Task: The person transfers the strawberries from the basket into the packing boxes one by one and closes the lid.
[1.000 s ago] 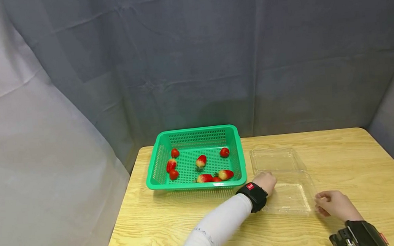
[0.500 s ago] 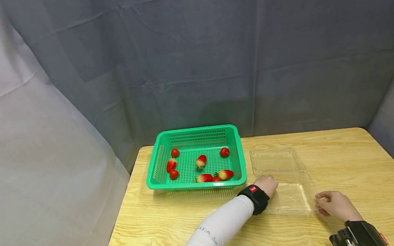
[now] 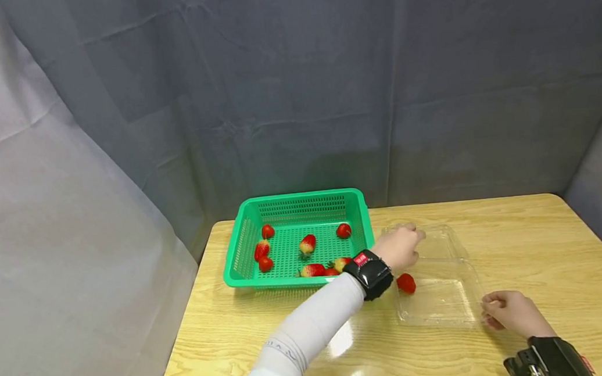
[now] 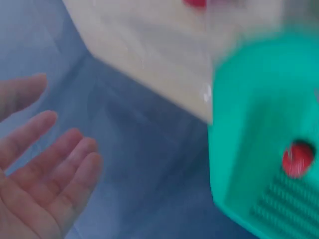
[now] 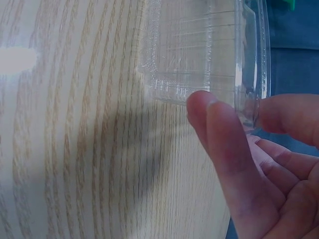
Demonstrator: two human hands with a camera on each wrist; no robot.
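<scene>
A clear plastic clamshell container (image 3: 440,306) stands with its lid (image 3: 438,242) folded back, right of the green basket. One red strawberry (image 3: 406,284) lies at its left side. My left hand (image 3: 398,246), fingers loosely spread and holding nothing in the left wrist view, hovers above that strawberry, between basket and lid. At the container's right side, my right hand (image 3: 508,313) pinches the rim between thumb and finger; the right wrist view shows the clear wall between them. Several strawberries (image 3: 307,244) lie apart in the green basket (image 3: 301,198); my left wrist partly covers one at its near right corner.
The wooden table (image 3: 535,241) carries the basket and the container. Behind it hangs a grey cloth (image 3: 294,95), and a paler cloth (image 3: 75,256) drapes down the left side. The basket's right wall stands close to the container.
My left hand has risen from the container's left side and moved away toward the back, uncovering a strawberry there. The right hand stays on the rim.
</scene>
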